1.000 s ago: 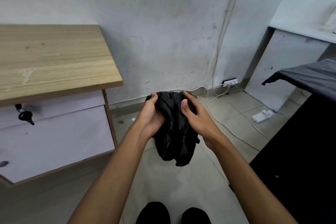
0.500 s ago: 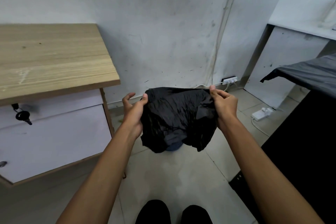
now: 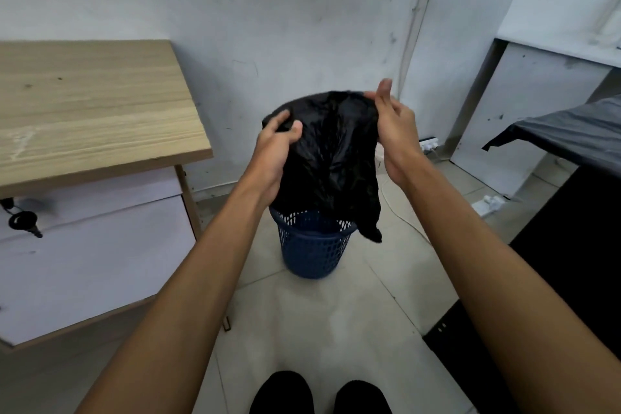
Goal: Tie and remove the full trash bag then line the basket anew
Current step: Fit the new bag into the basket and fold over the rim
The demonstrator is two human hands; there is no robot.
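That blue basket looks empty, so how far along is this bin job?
Done, it seems: no full bag is in view, and the blue basket shows bare mesh. In hand: the left hand and right hand grip a black bag by its top edge, held above the basket with its bottom dangling near the rim. Left: open the bag, lower it inside and fold its edge over the rim.

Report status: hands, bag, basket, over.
Left hand and right hand both grip the black bag at its top. Bag hangs unfolded above the blue basket, not yet in. Basket unlined, nothing blocking its mouth.
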